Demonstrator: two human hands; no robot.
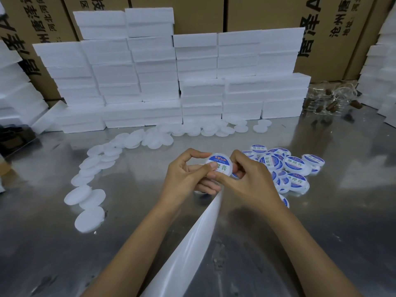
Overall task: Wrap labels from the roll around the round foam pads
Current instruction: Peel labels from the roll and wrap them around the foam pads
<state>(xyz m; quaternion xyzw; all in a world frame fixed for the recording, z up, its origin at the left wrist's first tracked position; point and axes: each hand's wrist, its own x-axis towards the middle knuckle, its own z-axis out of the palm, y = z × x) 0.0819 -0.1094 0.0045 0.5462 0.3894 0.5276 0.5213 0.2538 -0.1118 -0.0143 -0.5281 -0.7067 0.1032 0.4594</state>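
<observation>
A shiny metal table (321,221) fills the lower view and serves as the landmark for everything else. Along its far edge stand brown cardboard cartons (199,13) printed with black characters, and in front of them, on the table, rises a wall of stacked white foam blocks (171,78); more foam stacks crowd the table's left and right edges. At the far right corner of the table lies a heap of clear bags holding small brown pieces (330,99). A long curving trail of bare round foam pads (90,218) runs over the table from the foot of the foam wall down the left side. Right of the table's middle sits a pile of labelled pads (293,168), blue and white faces up. A white backing strip (192,249) slants from the near edge of the table up to the hands. The near left and near right stretches of the table show bare metal.

Above the table's middle, the left hand (188,174) and right hand (250,179) meet around one round foam pad (219,166) held off the surface, its blue and white label facing the camera. The left thumb and curled fingers pinch its left side; the right thumb and fingers pinch its right and lower edge, where the strip ends.
</observation>
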